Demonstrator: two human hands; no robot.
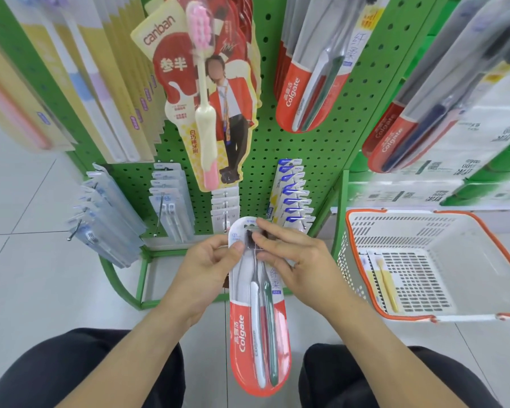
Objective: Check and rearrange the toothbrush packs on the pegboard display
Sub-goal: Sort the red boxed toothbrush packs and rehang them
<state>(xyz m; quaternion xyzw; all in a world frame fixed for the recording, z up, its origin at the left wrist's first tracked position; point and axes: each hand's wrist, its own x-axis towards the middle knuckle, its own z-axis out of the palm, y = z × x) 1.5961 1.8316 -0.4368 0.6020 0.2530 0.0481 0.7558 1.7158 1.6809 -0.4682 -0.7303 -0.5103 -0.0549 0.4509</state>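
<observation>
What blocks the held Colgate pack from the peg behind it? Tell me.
Nothing visible. Both hands, left and right, pinch the Colgate pack by its top, just before the peg; that peg already carries packs.

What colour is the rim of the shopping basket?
Orange, on the white basket; head view.

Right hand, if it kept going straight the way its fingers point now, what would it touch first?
The right hand points up-left across the top of the Colgate toothbrush pack that both hands hold. Going on, it would probably meet the left hand's fingertips first; depth is unclear.
</observation>
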